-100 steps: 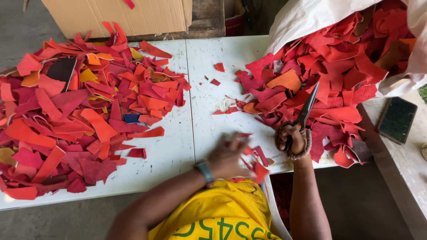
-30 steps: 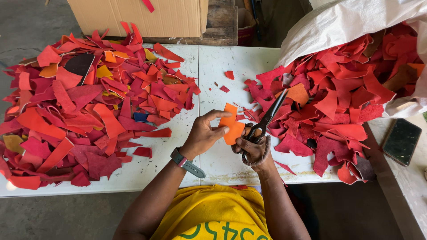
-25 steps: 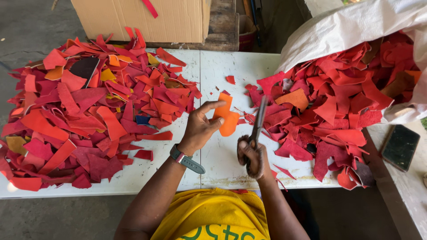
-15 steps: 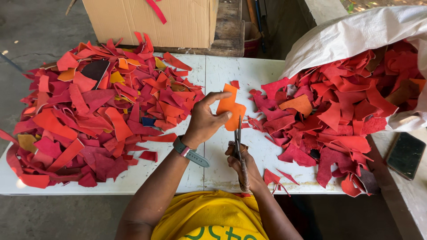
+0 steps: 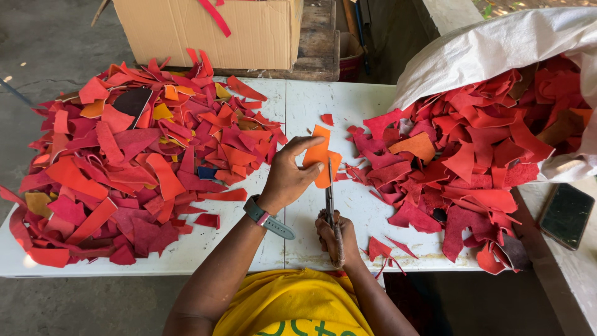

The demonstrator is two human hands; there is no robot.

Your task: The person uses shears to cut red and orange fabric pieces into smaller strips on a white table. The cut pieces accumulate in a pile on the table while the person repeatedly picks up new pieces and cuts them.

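My left hand (image 5: 291, 178) holds an orange leather scrap (image 5: 321, 157) up above the white table (image 5: 311, 106). My right hand (image 5: 333, 235) grips a pair of scissors (image 5: 329, 200) by the handles, near the table's front edge. The blades point away from me and meet the scrap's lower edge. A watch with a grey strap sits on my left wrist.
A big heap of red and orange scraps (image 5: 124, 155) covers the table's left half. More red scraps (image 5: 472, 155) spill from a white sack (image 5: 497, 43) on the right. A cardboard box (image 5: 211, 31) stands behind the table. A dark phone (image 5: 567, 214) lies on the bench at right.
My left hand picked an orange scrap off the table and raised it. My right hand swung the scissors from a slant to point straight at the scrap.
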